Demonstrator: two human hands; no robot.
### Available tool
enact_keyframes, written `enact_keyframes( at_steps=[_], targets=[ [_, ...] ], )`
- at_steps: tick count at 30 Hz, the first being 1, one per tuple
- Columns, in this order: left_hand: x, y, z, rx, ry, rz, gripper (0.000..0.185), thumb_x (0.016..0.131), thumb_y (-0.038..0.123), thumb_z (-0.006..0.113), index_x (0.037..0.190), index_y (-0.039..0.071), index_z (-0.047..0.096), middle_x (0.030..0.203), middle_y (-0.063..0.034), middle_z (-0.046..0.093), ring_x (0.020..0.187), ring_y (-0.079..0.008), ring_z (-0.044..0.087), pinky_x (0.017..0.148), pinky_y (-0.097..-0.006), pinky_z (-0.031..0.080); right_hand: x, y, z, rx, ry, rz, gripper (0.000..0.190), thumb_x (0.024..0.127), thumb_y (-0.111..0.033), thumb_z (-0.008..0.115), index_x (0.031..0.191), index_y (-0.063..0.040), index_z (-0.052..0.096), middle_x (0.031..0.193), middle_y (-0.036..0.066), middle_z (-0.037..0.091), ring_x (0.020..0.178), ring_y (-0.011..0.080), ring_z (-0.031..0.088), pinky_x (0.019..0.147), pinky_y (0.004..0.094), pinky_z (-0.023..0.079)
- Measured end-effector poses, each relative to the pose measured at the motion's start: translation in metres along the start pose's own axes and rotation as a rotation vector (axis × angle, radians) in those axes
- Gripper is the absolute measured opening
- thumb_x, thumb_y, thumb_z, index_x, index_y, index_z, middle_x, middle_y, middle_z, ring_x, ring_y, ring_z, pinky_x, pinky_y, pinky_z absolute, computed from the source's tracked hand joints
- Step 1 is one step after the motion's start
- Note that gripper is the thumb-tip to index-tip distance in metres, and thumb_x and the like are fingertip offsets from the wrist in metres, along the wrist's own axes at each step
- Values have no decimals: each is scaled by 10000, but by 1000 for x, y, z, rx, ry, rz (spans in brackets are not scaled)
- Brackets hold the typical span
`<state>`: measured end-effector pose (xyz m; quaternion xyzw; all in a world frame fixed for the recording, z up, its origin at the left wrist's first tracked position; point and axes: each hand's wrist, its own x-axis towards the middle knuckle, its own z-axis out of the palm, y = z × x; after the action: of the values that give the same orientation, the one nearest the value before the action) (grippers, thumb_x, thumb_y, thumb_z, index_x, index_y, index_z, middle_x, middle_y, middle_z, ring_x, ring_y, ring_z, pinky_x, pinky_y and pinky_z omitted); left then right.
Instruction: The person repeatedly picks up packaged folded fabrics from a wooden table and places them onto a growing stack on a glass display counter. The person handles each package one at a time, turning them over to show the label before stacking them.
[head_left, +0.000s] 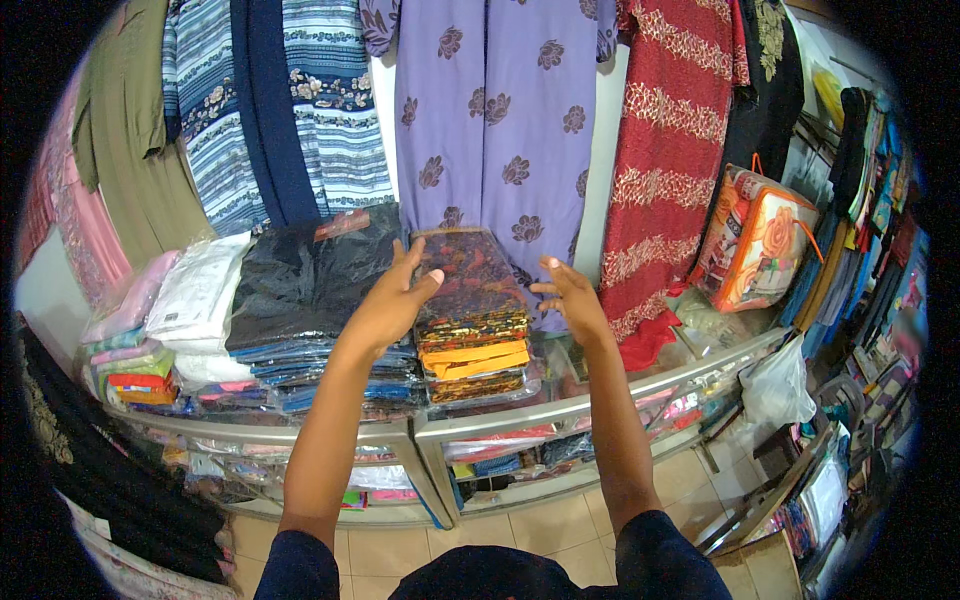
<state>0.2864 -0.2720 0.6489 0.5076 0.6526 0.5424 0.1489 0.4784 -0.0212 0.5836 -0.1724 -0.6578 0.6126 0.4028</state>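
Both arms reach forward over a glass display counter. My left hand (394, 300) is beside the left edge of a stack of folded patterned cloth (469, 300) in clear plastic, fingers spread and thumb raised; whether it touches the stack I cannot tell. A yellow folded piece (476, 360) shows low in that stack. To the right of the stack, my right hand (570, 296) is apart from it, fingers spread and holding nothing. Left of my left hand lies a wide stack of dark, plastic-wrapped folded garments (300, 292), with blue edges showing below.
White wrapped clothing (199, 289) and a pile of coloured folded cloth (135, 360) sit farther left. Behind hang a purple flowered dress (495, 127) and a red patterned dress (667, 150). An orange-edged bedding bag (761, 240) stands right. The counter's metal edge (517, 424) runs in front.
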Motion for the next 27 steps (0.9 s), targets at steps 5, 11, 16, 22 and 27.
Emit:
enact_keyframes(
  at_steps=[5,11,16,22,27],
  targets=[
    [-60,23,-24,-89,-11,339,688,1035,384,578,1586,39,350,1697,-208,163,1569,-334,164,1243,-476,201,-39,23,-30,-50,130,-138,578,1057,-405,569,1429,36,532,1413,135,581,1076,213,652,794,330,538],
    [-169,-89,-11,-406,-903,140,740,1020,425,604,1598,53,332,1707,-139,186,1570,-291,173,1262,-465,129,-196,131,-77,-257,665,-49,350,1067,-292,560,1054,25,707,923,23,657,880,114,571,793,277,465],
    [-254,-270,80,-538,-1299,-474,753,1079,478,475,1642,76,181,1669,-116,278,1522,-223,281,1237,-341,207,-378,248,-98,-140,849,357,360,1046,-370,585,1105,-26,672,971,70,698,778,156,656,603,287,517],
    [-363,-455,184,-534,-1220,-940,1023,943,766,483,1641,78,191,1682,-123,235,1545,-279,216,1222,-445,242,-583,427,-109,-863,56,686,497,1021,-467,591,1248,-33,676,1195,190,714,1024,351,701,859,470,585],
    [-416,-497,262,-489,-1313,-1136,992,943,802,407,1578,43,341,1602,-183,369,1485,-328,321,1215,-480,257,-665,498,-114,-616,-57,1626,772,984,-698,454,1282,-24,684,1330,210,661,1262,393,599,1086,518,432]
  ],
)
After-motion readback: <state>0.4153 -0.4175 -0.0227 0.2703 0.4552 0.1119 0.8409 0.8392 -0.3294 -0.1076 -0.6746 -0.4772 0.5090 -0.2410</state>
